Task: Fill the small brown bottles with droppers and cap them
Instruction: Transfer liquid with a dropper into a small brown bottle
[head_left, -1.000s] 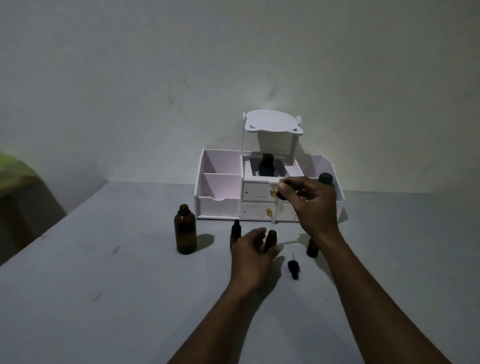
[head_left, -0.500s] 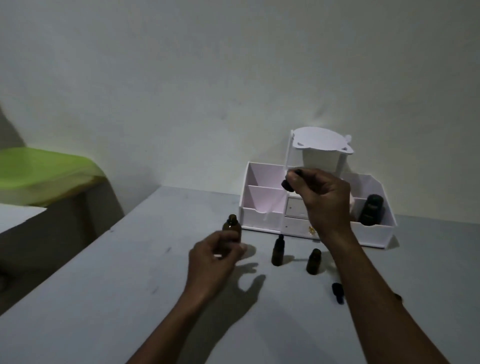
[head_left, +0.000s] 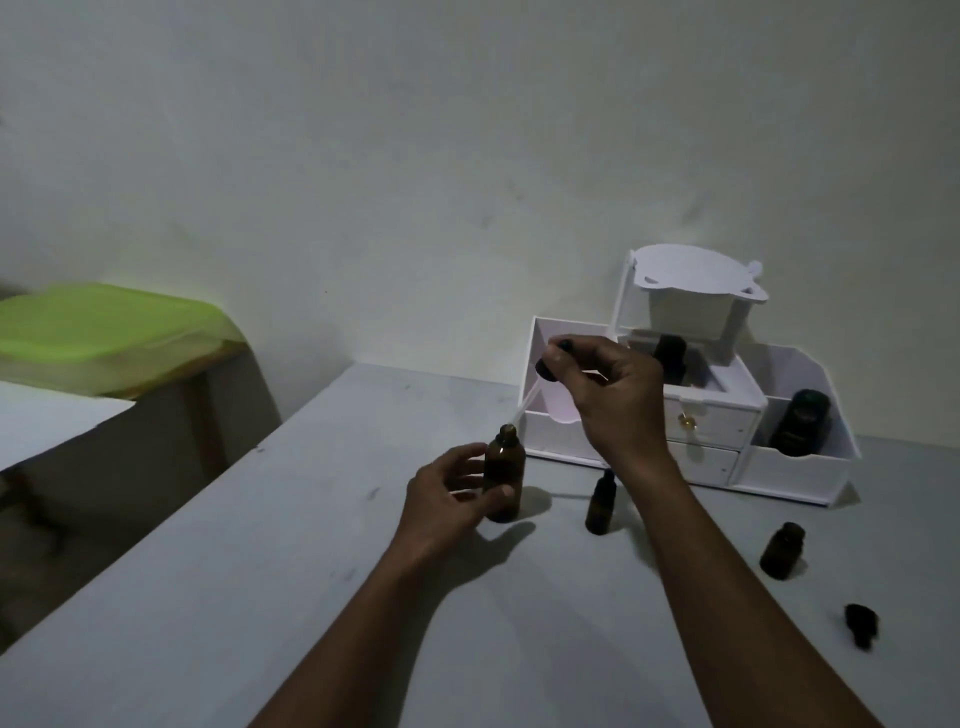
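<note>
My right hand (head_left: 610, 397) pinches the black bulb of a dropper (head_left: 545, 370); its clear glass tube slants down left, with the tip just above the open neck of the large brown bottle (head_left: 503, 480). My left hand (head_left: 451, 496) curls around that bottle's left side, thumb and fingers touching it. A small brown bottle with a dropper cap (head_left: 601, 502) stands to the right. A small open brown bottle (head_left: 782, 551) stands further right. A loose black dropper cap (head_left: 861, 623) lies on the table near it.
A white desk organiser (head_left: 800, 467) with drawers and a raised mirror stands against the wall; dark bottles sit in its middle (head_left: 670, 358) and right (head_left: 800, 423) compartments. The grey table's left edge (head_left: 156, 530) drops off beside a chair with a green seat (head_left: 98, 327).
The view has swung left. My left hand left the small bottle and closed on the large brown bottle. My right hand carried the dropper left, over that bottle's neck.
</note>
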